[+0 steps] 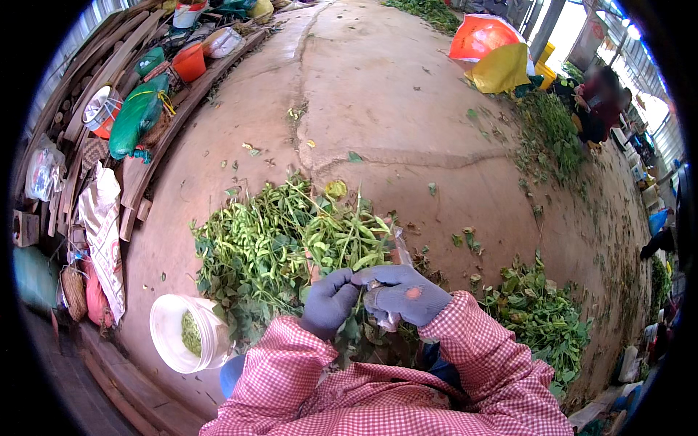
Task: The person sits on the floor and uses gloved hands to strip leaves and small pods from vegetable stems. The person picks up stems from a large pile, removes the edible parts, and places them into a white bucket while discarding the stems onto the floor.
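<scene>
My left hand (329,303), in a grey glove, is closed around a green bean stalk (353,231) that stands up in front of it. Its fingertips meet those of my gloved right hand (409,293). Shut inside the right hand is a clear plastic-wrapped object (402,248), sticking out above and below the fingers; what it is I cannot tell. Just beyond both hands lies a heap of bean plants (256,234) with plump green pods and leaves. Left of the heap, a white plastic bucket (210,332) leans towards me, with picked green pods (191,333) inside.
More leafy bean plants (537,316) lie at my right. Along the left are wooden planks (163,144), a green sack (139,117) and an orange bucket (189,61). Another person (600,103) sits at the upper right by plants (551,131) and an orange-and-white sack (485,38).
</scene>
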`<state>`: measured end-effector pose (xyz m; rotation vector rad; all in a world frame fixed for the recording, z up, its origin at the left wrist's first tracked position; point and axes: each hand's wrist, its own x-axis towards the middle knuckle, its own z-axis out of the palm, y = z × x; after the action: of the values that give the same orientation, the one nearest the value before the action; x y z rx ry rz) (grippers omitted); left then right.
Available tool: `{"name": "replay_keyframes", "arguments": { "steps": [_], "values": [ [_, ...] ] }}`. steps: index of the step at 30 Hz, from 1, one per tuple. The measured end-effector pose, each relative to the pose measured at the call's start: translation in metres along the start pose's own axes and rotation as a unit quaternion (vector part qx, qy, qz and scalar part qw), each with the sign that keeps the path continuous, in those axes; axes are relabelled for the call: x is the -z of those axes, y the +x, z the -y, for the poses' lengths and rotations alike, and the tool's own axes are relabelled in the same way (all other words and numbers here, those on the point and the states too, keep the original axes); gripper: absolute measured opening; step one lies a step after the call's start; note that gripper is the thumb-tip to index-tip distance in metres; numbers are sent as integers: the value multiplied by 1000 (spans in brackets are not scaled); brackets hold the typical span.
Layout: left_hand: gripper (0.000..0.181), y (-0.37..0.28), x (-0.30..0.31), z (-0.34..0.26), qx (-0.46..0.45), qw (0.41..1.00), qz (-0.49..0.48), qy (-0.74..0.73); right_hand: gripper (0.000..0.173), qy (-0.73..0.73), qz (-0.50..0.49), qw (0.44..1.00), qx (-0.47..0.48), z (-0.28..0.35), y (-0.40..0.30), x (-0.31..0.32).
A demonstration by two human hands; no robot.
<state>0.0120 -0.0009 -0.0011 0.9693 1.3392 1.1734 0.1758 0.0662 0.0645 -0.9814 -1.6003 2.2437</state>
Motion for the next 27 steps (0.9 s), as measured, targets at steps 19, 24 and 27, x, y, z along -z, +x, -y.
{"name": "replay_keyframes", "arguments": {
  "steps": [19, 24, 27],
  "values": [
    [32, 0, 6, -10, -49, 981, -33, 185, 25, -251, -75, 950, 171, -46, 26, 16],
    [18, 21, 16, 45, -287, 912, -56, 288, 20, -49, -68, 991, 108, -39, 14, 16],
    [28, 12, 7, 28, -193, 943, 2, 272, 17, -173, -81, 971, 144, -39, 17, 18]
  ]
}}
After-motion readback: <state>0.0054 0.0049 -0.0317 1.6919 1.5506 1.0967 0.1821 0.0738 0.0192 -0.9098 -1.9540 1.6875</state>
